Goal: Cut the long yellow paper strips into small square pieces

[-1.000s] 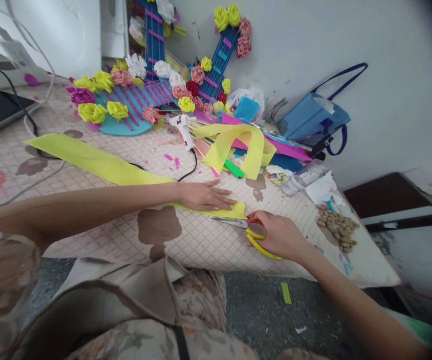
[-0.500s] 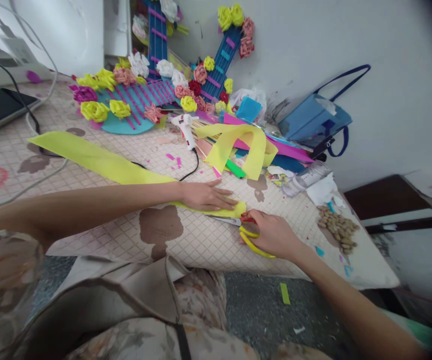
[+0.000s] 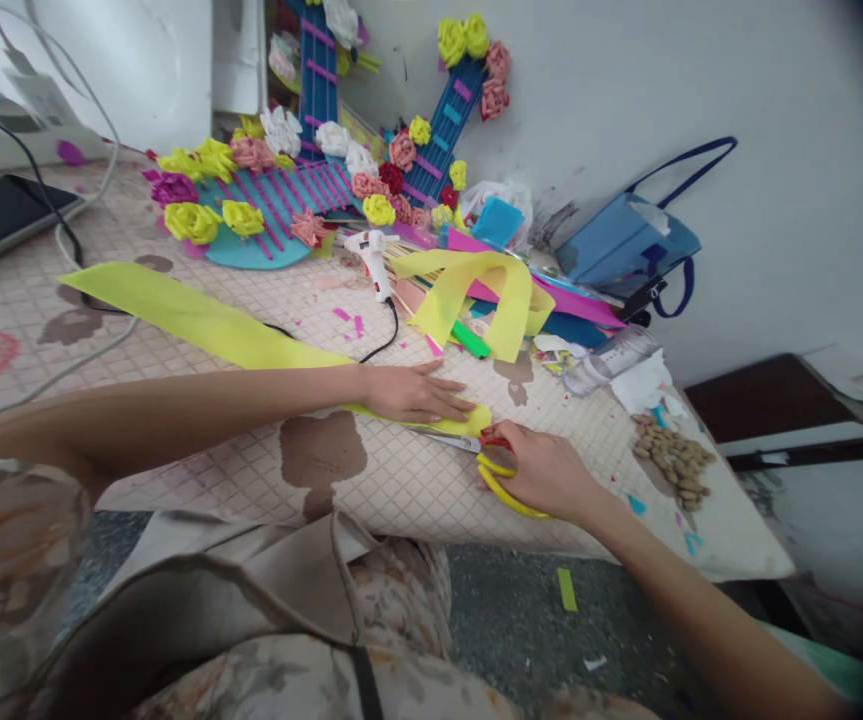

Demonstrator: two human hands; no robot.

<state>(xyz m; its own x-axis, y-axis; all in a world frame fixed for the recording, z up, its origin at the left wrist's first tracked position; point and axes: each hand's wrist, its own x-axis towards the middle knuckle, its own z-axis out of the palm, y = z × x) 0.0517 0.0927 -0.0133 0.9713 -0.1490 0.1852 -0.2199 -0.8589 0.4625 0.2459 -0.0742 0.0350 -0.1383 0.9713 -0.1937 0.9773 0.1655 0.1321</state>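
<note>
My left hand [image 3: 420, 393] lies flat, fingers stretched out, pressing a long yellow paper strip [image 3: 191, 318] onto the tablecloth. The strip runs from the left of the table, under my forearm, to a rounded end just past my fingertips. Scissors [image 3: 504, 478] with yellow and red handles are held in my right hand [image 3: 543, 465], at the strip's right end. Their blades point left along the strip's near edge, beside my left fingers; whether they touch the paper I cannot tell.
A white glue gun [image 3: 372, 262] with a black cord stands behind my left hand. Near it lie a curled yellow strip [image 3: 506, 290] and a green piece [image 3: 470, 340]. Guitar-shaped crafts with paper flowers [image 3: 273, 215] lean at the back. Peanuts [image 3: 675, 460] lie at right, a tablet [image 3: 7, 220] at left.
</note>
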